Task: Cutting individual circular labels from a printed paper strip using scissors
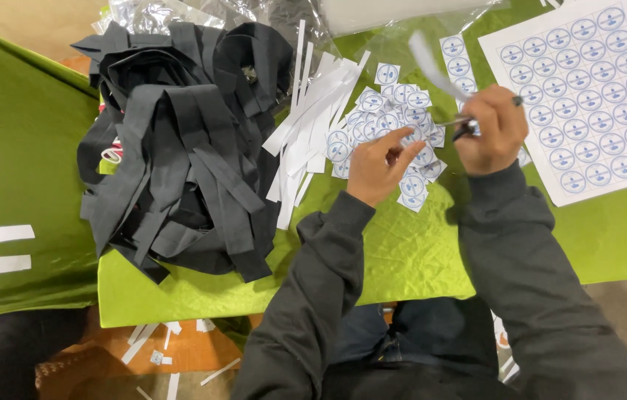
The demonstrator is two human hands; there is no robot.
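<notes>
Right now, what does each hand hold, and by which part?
The right hand holds scissors by the dark handles. The left hand pinches a small cut sticker square at its edge.

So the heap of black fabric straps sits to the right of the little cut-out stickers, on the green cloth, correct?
Not quite. In the head view the heap of black fabric straps sits to the left of the cut-out stickers, not the right. It does lie on the green cloth.

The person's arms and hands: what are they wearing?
Both arms are covered by long dark grey sleeves of soft, slightly creased fabric, ending in ribbed cuffs at the wrists. The left hand and right hand are bare: no gloves, and no rings or watch visible.
</notes>
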